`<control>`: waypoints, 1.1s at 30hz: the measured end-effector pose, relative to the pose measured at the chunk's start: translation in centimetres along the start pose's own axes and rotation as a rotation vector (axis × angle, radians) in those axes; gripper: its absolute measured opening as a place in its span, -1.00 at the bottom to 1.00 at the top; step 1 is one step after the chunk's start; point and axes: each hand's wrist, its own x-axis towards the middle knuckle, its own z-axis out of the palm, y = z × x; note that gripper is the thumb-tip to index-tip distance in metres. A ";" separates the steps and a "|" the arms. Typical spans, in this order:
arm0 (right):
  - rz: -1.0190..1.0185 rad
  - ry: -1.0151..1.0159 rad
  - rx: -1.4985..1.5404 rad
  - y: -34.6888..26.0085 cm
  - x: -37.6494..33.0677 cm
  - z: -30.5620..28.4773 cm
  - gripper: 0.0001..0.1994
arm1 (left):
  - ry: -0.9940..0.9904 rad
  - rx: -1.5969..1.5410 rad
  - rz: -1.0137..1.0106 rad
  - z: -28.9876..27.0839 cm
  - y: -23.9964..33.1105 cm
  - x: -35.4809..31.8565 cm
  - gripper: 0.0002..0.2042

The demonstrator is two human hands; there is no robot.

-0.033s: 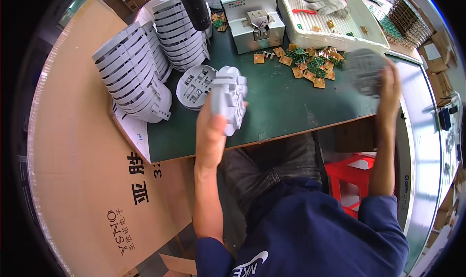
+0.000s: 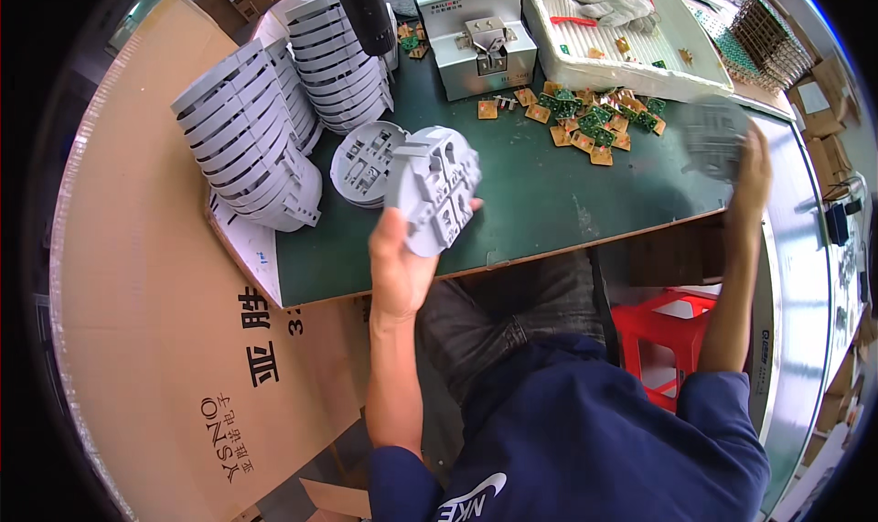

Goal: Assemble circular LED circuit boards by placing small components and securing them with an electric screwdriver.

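Observation:
My left hand is closed on a round light-grey plastic housing with cut-outs and moulded ribs. It is held tilted above the front part of the green table. Out at the right, my right hand grips a second round grey plastic housing, smeared by motion. Just behind the left-hand piece, similar round housings lie stacked on the table, the top one showing its slotted inside. Small orange and green circuit boards lie heaped between the two hands, farther back.
Tall leaning stacks of grey housings stand at the left. A metal device sits at the back beside a white foam tray holding gloves. A black cylinder hangs in front. A red stool is below the green table.
My left hand has turned its housing, so more of the cut-out face shows. My right hand has moved a little farther right with its housing.

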 end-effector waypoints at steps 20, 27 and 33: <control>-0.158 -0.225 -0.473 2.1 1.7 -6.1 -0.64 | -0.141 -0.703 -0.177 -0.2 -2.1 2.3 -0.03; -0.559 -0.580 -0.597 -4.7 -7.1 11.6 -0.76 | -0.108 -0.751 -0.189 0.0 -1.6 1.8 -0.01; -0.602 -0.590 -0.383 -3.0 -6.5 12.1 -0.80 | -0.155 -0.692 -0.158 -0.5 -1.4 1.3 0.01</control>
